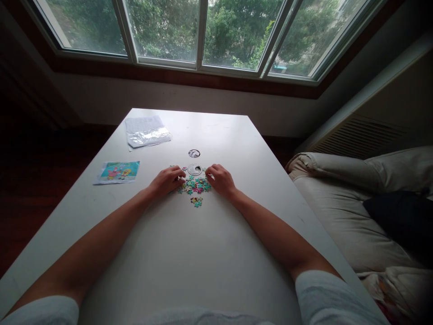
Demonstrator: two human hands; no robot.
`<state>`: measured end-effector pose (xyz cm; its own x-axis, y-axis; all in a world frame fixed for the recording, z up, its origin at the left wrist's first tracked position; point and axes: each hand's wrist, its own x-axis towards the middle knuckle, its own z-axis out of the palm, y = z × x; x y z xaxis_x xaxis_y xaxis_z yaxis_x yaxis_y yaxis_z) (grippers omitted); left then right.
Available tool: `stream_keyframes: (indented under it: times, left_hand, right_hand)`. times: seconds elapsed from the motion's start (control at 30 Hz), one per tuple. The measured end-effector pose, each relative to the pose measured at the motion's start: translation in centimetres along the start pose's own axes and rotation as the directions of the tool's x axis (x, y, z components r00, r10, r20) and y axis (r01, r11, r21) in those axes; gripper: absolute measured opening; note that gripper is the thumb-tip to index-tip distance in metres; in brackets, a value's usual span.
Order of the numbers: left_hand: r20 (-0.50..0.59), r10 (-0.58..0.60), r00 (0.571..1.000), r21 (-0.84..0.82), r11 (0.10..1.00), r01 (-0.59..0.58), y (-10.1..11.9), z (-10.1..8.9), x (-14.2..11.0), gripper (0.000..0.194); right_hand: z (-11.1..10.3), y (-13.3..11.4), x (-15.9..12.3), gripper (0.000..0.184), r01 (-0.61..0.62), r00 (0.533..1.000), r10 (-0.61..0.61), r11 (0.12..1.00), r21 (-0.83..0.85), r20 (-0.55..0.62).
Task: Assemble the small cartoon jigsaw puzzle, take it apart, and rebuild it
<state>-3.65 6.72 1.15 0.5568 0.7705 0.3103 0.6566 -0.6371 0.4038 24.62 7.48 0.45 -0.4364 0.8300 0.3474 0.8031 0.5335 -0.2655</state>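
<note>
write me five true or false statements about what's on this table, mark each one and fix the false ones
1. The left hand is at the left side of the pile of puzzle pieces. True.
2. The cartoon picture lies to the right of the right hand. False: it lies to the left of the left hand.
3. A small cluster of pieces lies on the near side of the pile. True.
4. The papers lie closer to the person than the cartoon picture. False: they lie farther off, toward the window.
5. Two round items lie on the window side of the pile, one beyond the other. True.
</note>
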Motion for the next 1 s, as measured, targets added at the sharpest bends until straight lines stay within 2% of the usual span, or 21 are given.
stream_keyframes:
  times: [0.2, 0.33, 0.47, 0.63, 0.83, 1.0]
  left_hand:
    - [-0.002, 0.012, 1.000, 0.060, 0.998, -0.012, 0.5, 0.3, 0.3, 0.011]
    - [0.015, 0.031, 0.999, 0.110, 0.993, -0.032, 0.7, 0.3, 0.3, 0.014]
    - [0.032, 0.040, 0.999, 0.123, 0.991, -0.044, 0.7, 0.1, 0.1, 0.015]
    - [0.075, 0.093, 0.993, 0.079, 0.992, -0.099, 0.3, -0.5, -0.1, 0.022]
    - [0.091, 0.131, 0.987, 0.077, 0.987, -0.138, -0.3, -1.2, -0.1, 0.017]
    - [0.119, 0.126, 0.985, 0.069, 0.989, -0.134, -0.4, -1.0, 0.0, 0.014]
  right_hand:
    - [0.5, 0.3, 0.5, 0.018, 0.009, 1.000, -0.008, 0.996, -0.093, 0.011]
    - [1.0, 0.8, 0.5, 0.020, 0.047, 0.999, -0.046, 0.997, -0.054, 0.015]
    - [1.4, 1.2, 0.4, 0.018, 0.095, 0.995, -0.095, 0.995, -0.009, -0.039]
    - [0.8, 0.9, -0.2, 0.018, 0.214, 0.976, -0.211, 0.976, 0.047, -0.061]
    - [-0.4, -0.7, -0.7, 0.019, 0.359, 0.932, -0.362, 0.926, 0.120, 0.006]
    - [-0.1, -3.4, -1.3, 0.020, 0.397, 0.912, -0.407, 0.907, 0.144, 0.050]
